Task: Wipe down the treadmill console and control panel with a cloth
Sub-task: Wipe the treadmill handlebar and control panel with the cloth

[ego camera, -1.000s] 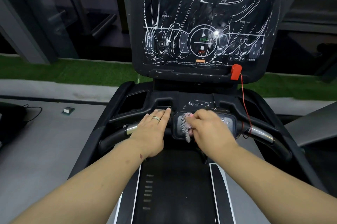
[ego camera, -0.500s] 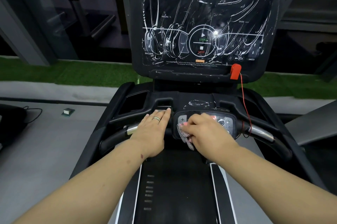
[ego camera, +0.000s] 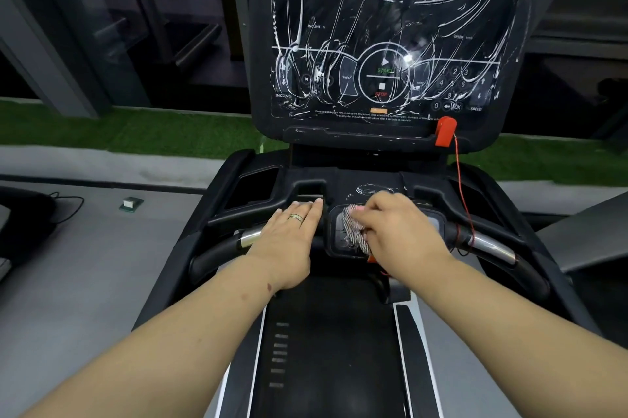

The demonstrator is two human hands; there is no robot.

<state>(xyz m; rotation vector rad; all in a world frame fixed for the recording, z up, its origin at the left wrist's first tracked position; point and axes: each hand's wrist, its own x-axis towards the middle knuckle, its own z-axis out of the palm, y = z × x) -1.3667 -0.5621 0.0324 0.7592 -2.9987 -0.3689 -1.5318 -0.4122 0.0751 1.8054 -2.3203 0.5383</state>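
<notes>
Head view, placed by the control panel (ego camera: 384, 230), the small keypad set in the middle of the handlebar.

1. Right hand (ego camera: 404, 230): you are laying it over the panel with fingers curled round the cloth, pressing the cloth onto the panel face, likely so the rubbing stays on the keys.
2. Cloth (ego camera: 353, 230): a striped rag, bunched under your right fingers and hanging over the panel's left half; its lower edge is trailing toward the panel's near rim.
3. Left hand (ego camera: 292, 234): you are resting it flat, fingers straight and together, on the handlebar just left of the panel, holding nothing; it looks like a brace for your weight while the other hand scrubs.
4. Console (ego camera: 390, 43): the big screen standing above and beyond the panel is carrying white smear streaks all over, so by my judgement it is awaiting a proper pass.
5. Safety key (ego camera: 446, 132): red, clipped at the console's lower right, its cord dropping to the right of the panel, clear of your wiping.
</notes>
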